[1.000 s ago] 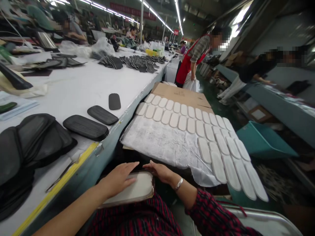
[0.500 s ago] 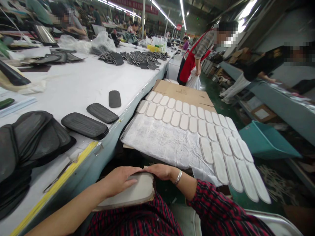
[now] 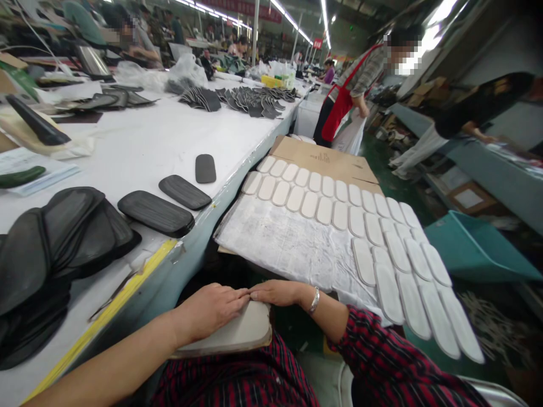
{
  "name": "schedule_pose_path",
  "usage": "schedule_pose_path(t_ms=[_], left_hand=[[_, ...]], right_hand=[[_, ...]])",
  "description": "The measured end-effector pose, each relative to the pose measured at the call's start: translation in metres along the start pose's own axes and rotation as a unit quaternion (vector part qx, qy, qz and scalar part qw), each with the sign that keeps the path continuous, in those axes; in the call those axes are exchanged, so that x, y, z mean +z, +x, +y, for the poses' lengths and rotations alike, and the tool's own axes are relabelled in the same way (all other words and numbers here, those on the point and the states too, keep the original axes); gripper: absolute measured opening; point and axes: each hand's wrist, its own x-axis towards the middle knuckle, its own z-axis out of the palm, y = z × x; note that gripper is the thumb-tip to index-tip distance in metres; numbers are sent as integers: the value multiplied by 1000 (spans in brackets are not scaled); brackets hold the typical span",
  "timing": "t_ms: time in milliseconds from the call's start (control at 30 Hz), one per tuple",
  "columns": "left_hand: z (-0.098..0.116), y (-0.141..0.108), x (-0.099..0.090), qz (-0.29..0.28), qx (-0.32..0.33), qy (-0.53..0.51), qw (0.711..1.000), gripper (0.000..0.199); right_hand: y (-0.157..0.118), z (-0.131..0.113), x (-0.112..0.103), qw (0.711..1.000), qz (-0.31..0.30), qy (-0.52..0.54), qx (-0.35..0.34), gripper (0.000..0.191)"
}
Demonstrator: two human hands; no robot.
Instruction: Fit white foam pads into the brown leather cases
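Observation:
On my lap lies a pale rounded pad [image 3: 237, 330] with a brownish, ragged edge. My left hand [image 3: 212, 308] reaches over its far edge from the left, fingers close together and pressed down at the rim. From the right, my right hand [image 3: 278, 293], with a silver bracelet at the wrist, grips the same far edge. The fingertips of both hands meet there, and what lies beneath them is hidden. Beyond my hands, rows of similar pale rounded pads [image 3: 324, 208] lie on a white-covered board [image 3: 288, 240].
To the left, a white table [image 3: 139, 147] with a yellow-taped edge [image 3: 114, 305] carries stacked black pads [image 3: 85, 232] and loose dark pads [image 3: 155, 212]. A cardboard sheet [image 3: 314, 155] lies behind the pale rows. A teal bin [image 3: 475, 249] stands right. A person in a red apron [image 3: 339, 116] is farther off.
The view has shifted slightly left, so the surroundings sit farther right. My left thumb, seen on the pad before, is now tucked out of sight, and the left fingers press at the rim.

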Motion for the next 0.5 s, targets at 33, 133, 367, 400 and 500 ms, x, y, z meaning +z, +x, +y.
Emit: schedule_pose_path(t_ms=[33,133,367,400,500], left_hand=[[-1,-1,-1,-8,-7,-15,1000,36],[-11,-12,-6,-26,-81,-108,991,51],[-28,-36,-26,-50,-153,-201,966,41],[-27,-36,-27,-51,-143,-193,969,39],[-27,-38,-23,-35,-114,-174,977,37]], right_hand=[[0,-3,-1,1000,3,-8,5,48],[2,-9,-4,1000,-7,13,17,41],[28,-7,2,982,-32,181,36,52],[33,-7,2,986,-35,162,35,52],[43,-10,1,994,-40,96,26,47]])
